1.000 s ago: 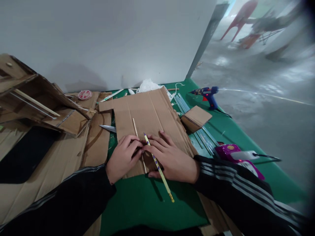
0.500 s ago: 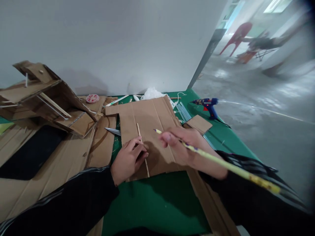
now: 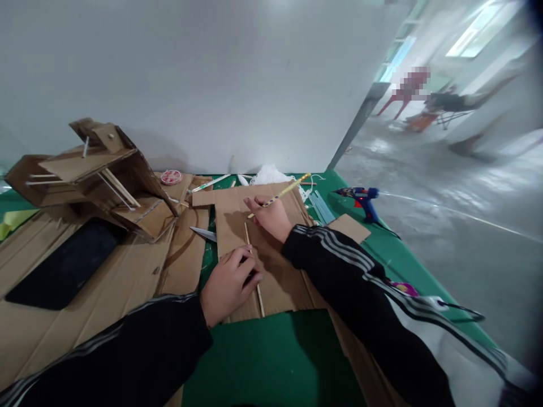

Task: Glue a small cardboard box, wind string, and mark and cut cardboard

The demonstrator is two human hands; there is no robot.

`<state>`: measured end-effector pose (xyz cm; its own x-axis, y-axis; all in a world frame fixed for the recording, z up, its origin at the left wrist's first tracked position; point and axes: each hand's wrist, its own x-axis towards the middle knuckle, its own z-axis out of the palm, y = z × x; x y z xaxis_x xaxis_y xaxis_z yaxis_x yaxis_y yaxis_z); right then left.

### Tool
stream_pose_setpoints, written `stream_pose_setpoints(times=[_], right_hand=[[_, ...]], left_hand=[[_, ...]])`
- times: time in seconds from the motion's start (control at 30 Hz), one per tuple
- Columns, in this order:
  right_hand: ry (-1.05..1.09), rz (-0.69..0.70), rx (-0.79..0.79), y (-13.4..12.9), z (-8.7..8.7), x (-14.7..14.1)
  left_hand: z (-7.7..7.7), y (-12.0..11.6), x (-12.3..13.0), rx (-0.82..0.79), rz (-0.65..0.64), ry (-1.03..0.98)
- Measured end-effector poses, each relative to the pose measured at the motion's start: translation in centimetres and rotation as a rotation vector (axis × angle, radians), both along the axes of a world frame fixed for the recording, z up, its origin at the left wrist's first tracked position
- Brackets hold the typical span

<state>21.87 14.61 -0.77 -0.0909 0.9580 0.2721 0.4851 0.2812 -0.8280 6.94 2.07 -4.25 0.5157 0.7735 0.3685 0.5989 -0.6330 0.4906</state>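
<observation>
My left hand [image 3: 231, 282] rests on a brown cardboard sheet [image 3: 280, 282]. Its curled fingers press a thin wooden stick [image 3: 260, 302] down against the sheet, and the fingers hide the stick's middle. In my right hand [image 3: 271, 217] is a yellow patterned pencil [image 3: 288, 190], gripped as for writing. The pencil's tip is close above the cardboard, beside the stick's far end; whether it touches, I cannot tell. Half under the sheet's left edge, a metal blade [image 3: 204, 233] sticks out.
At the left stand a cardboard structure [image 3: 148, 212] with sticks and a black flat panel [image 3: 68, 265]. A blue glue gun [image 3: 360, 195] lies at the right, near pale blue strips [image 3: 321, 206] and a small cardboard piece [image 3: 350, 228]. White string [image 3: 269, 174] is heaped by the wall.
My right hand has moved forward and left, bringing the pencil from above the sheet's right side to near the stick's far end. My left hand still presses the stick.
</observation>
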Motion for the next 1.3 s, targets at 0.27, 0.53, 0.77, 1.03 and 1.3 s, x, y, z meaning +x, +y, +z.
stream_pose_setpoints(times=[0.27,0.53,0.77,1.03,1.3], right_hand=[[0.003,0.037,0.059,-0.4,-0.9,-0.1],[-0.014,0.042,0.089,0.0,-1.8,-0.1],[-0.025,0.054,0.103,0.0,-1.8,0.0],[-0.044,0.057,0.121,0.1,-2.1,0.0],[-0.061,0.065,0.112,0.1,-1.9,0.0]], left_hand=[[0.3,0.0,0.1,-0.024,0.01,0.004],[0.1,0.0,0.0,-0.028,0.007,0.002],[0.2,-0.1,0.1,-0.029,0.009,-0.001],[0.2,0.0,0.1,-0.02,0.008,-0.004],[0.2,0.0,0.1,-0.017,0.008,-0.005]])
